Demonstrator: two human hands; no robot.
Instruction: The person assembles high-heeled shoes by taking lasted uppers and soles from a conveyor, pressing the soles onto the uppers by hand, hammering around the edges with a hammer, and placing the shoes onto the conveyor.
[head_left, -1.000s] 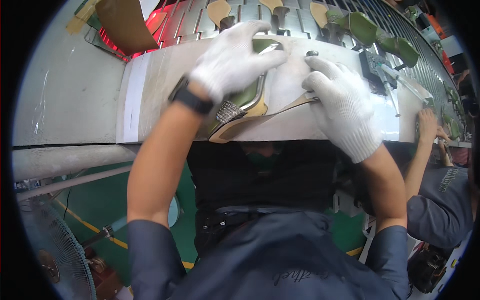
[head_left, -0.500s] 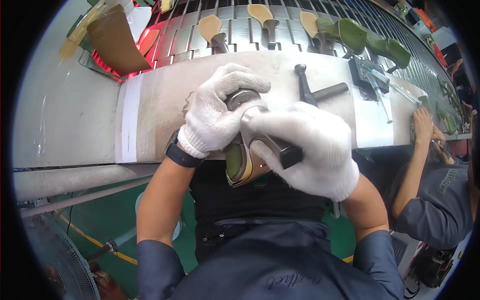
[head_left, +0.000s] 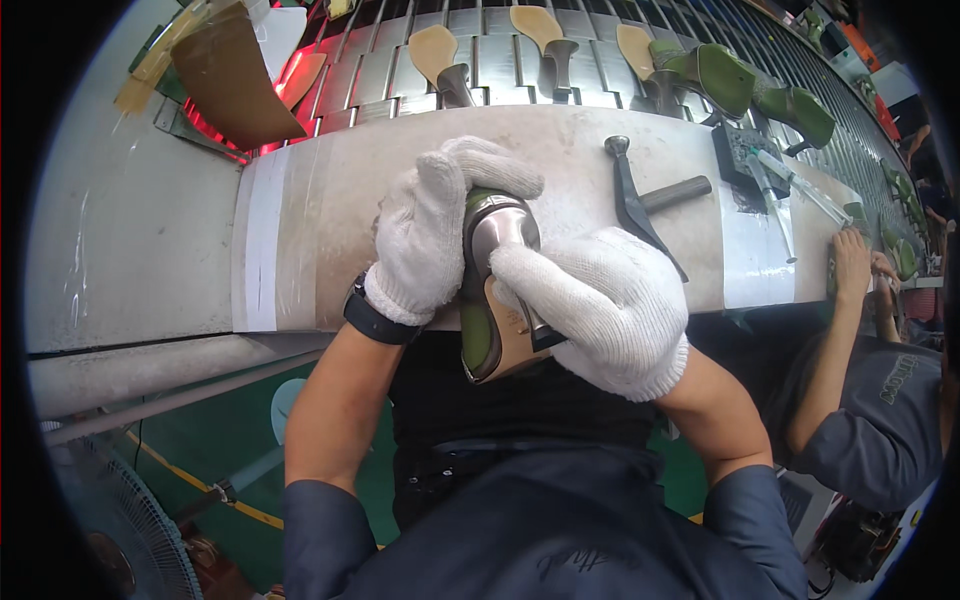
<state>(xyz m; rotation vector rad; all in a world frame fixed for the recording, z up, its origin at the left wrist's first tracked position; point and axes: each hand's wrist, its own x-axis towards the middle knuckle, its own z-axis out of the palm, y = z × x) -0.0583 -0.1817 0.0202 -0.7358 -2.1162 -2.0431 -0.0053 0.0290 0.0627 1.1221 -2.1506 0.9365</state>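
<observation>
A green high-heeled shoe (head_left: pixel 481 335) is held sole-up at the near edge of the bench, its tan sole and metallic grey-brown heel (head_left: pixel 505 232) showing. My left hand (head_left: pixel 425 220), in a white knit glove, wraps the back end of the shoe from the left, its fingers curling over the far side. My right hand (head_left: pixel 610 305), gloved alike, closes on the heel from the right, with a finger laid along it. Part of the heel is hidden beneath that hand; its dark square tip shows below the fingers.
A shoemaker's hammer (head_left: pixel 632 205) lies on the bench (head_left: pixel 340 215) right of the shoe. Farther right are a dark block (head_left: pixel 735 160) and clear syringe-like tubes (head_left: pixel 775 205). Tan-soled heel pieces (head_left: pixel 433 55) and green shoes (head_left: pixel 720 80) line the metal conveyor. A co-worker's hand (head_left: pixel 852 262) is at right.
My right hand, blurred before, has shifted slightly left and down along the heel and looks still. More of the shoe is uncovered. My left fingers have shifted and now bunch more upright.
</observation>
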